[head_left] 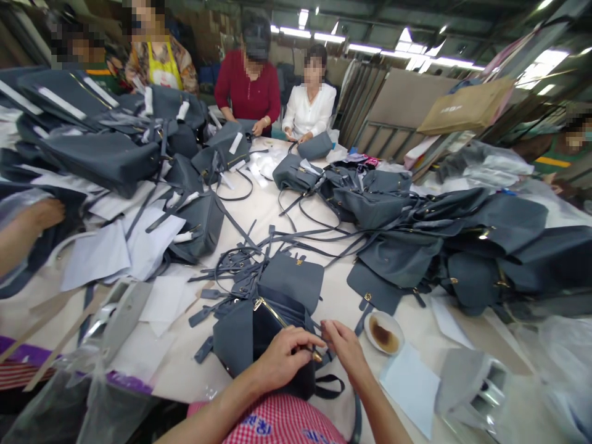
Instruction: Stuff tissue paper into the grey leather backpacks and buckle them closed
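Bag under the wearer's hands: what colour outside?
The bag is dark blue-grey outside; best seen in the head view.

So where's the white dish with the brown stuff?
In the head view, the white dish is on the table, just right of the person's right hand, between a dark bag flap beyond it and a pale blue sheet nearer the wearer.

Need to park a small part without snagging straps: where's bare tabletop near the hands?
Bare table shows between the flap behind the open bag and the right-hand bag heap. Another patch lies between the open bag and the white papers to its left. Crowded: the strap tangle beyond the open bag, that heap, and the left-hand bag heap.
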`<state>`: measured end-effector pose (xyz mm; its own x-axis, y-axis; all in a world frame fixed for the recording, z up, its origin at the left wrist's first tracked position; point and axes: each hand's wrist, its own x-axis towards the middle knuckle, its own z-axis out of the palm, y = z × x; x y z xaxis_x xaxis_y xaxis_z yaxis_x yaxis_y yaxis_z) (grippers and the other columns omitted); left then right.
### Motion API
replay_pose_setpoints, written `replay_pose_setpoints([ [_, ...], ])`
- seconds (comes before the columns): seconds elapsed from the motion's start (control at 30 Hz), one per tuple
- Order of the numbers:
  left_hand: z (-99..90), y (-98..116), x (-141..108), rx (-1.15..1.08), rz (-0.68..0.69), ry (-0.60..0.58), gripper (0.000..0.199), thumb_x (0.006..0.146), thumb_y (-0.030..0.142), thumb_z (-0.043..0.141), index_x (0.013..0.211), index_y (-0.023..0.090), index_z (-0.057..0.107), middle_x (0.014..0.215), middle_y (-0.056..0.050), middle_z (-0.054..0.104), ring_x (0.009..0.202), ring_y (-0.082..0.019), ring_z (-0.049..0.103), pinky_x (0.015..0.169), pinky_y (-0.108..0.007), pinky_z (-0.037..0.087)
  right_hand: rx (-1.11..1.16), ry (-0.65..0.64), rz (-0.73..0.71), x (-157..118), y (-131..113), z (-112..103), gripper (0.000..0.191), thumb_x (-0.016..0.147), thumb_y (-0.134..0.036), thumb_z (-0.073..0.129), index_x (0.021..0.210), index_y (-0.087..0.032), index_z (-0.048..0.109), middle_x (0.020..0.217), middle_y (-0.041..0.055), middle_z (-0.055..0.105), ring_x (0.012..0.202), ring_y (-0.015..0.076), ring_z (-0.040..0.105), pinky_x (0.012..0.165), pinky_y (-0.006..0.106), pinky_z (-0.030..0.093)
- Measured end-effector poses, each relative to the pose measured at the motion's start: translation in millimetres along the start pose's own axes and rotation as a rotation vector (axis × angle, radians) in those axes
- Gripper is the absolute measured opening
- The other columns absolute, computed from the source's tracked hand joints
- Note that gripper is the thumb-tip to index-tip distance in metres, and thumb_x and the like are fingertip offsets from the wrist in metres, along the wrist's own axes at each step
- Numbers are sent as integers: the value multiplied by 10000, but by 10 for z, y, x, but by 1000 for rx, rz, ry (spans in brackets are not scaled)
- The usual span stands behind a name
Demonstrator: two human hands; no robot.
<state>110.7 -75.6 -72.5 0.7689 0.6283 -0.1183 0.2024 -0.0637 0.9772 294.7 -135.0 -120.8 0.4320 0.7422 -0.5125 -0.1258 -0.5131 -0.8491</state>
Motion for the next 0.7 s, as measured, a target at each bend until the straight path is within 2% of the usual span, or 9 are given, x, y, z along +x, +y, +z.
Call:
replay_pose_setpoints([
  [0.03, 7, -25, -4, -50, 17, -14, 358, 718, 109, 512, 960, 227, 747, 802, -20, 669, 833, -182, 539, 853, -325, 372, 23, 0, 11, 102, -10, 48, 497, 667, -657, 648, 817, -185, 692, 857, 99, 756, 858, 272, 706, 697, 362, 546],
  [0.1, 20, -84, -5, -186, 49, -30, 306, 669, 88, 497, 786, 202, 755, 767, -25, 650, 820, -178, 556, 848, -324, 382, 74, -24, 20, 312, -52, 178, 524, 696, -690, 595, 816, -186, 672, 820, 106, 752, 800, 260, 714, 662, 364, 550],
  [0.2, 15, -146, -2, -415, 27, 16, 182, 592, 90, 492, 530, 166, 645, 738, -34, 613, 769, -171, 561, 765, -301, 406, 147, -79, 5, 561, -178, 388, 559, 725, -736, 515, 777, -195, 646, 721, 95, 738, 672, 238, 704, 599, 352, 542],
  [0.3, -22, -135, -2, -570, -38, 92, 160, 568, 132, 495, 535, 157, 650, 746, -50, 626, 775, -188, 560, 718, -297, 410, 199, -145, -33, 659, -336, 486, 648, 742, -794, 396, 782, -200, 652, 751, 102, 745, 676, 242, 700, 590, 355, 536],
  [0.4, -46, -105, 0, -700, -29, 118, 216, 594, 191, 488, 586, 145, 699, 719, -71, 656, 763, -208, 573, 755, -332, 418, 215, -200, -74, 636, -447, 455, 750, 764, -817, 270, 855, -198, 682, 802, 104, 754, 696, 240, 697, 606, 360, 532],
  [0.47, -45, -104, 6, -787, -18, 152, 213, 608, 212, 497, 575, 134, 693, 700, -81, 666, 742, -208, 577, 788, -348, 411, 193, -210, -108, 593, -485, 435, 662, 742, -781, 423, 871, -192, 695, 781, 89, 756, 672, 235, 685, 614, 357, 525],
  [0.57, -55, -108, 2, -909, -66, 198, 127, 576, 194, 551, 550, 125, 654, 662, -72, 649, 665, -169, 552, 733, -320, 411, 163, -202, -213, 527, -558, 482, 467, 604, -576, 746, 859, -186, 708, 795, 60, 762, 721, 241, 673, 717, 371, 520],
  [0.7, -174, -2, -47, -1088, -124, 175, 81, 578, 186, 652, 613, 122, 617, 631, -26, 594, 540, -104, 517, 595, -258, 403, 179, -190, -374, 430, -898, 564, 422, 646, -499, 735, 947, -204, 716, 942, 51, 760, 884, 252, 655, 891, 393, 474],
])
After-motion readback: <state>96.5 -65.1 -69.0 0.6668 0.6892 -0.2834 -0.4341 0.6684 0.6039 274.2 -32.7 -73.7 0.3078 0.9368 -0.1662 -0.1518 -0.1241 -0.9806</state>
